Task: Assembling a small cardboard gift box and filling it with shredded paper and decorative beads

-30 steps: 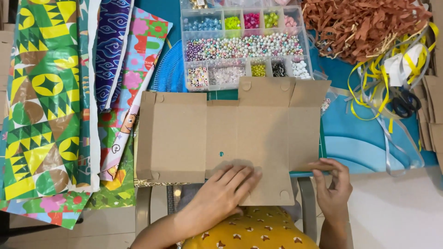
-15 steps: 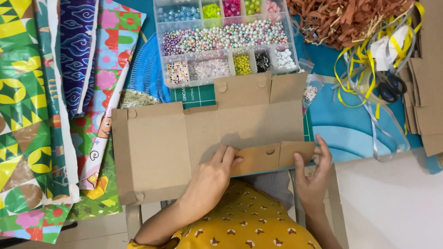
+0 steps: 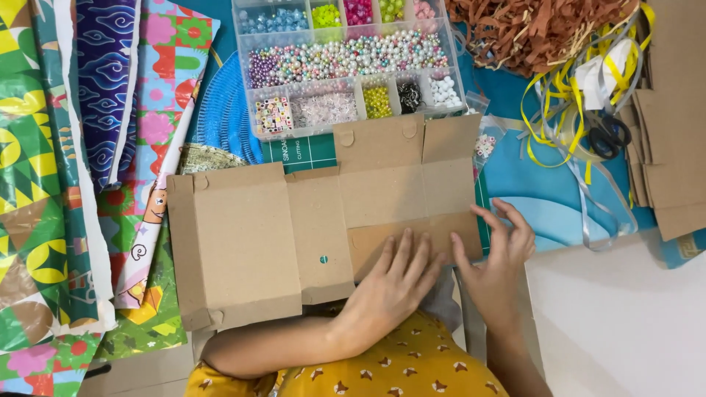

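Note:
A flattened brown cardboard box blank (image 3: 250, 235) lies across the middle of the table. Its near right flap (image 3: 419, 235) is folded over onto the sheet. My left hand (image 3: 390, 290) lies flat on that folded flap, fingers together and pressing down. My right hand (image 3: 496, 257) touches the flap's right end with spread fingers, partly on the cardboard edge and partly over the blue surface. Neither hand grips anything.
A clear compartment box of beads (image 3: 346, 62) sits behind the cardboard. Patterned wrapping papers (image 3: 81, 169) lie at the left. Brown paper shred (image 3: 544, 29), yellow and silver ribbon (image 3: 566, 117), scissors (image 3: 607, 136) and stacked cardboard pieces (image 3: 673, 125) lie at the right. A green cutting mat (image 3: 305, 151) peeks out.
The near flap has been folded up and over onto the sheet. Both hands moved with it and now press it flat. The view shifted, so things sit lower and further left.

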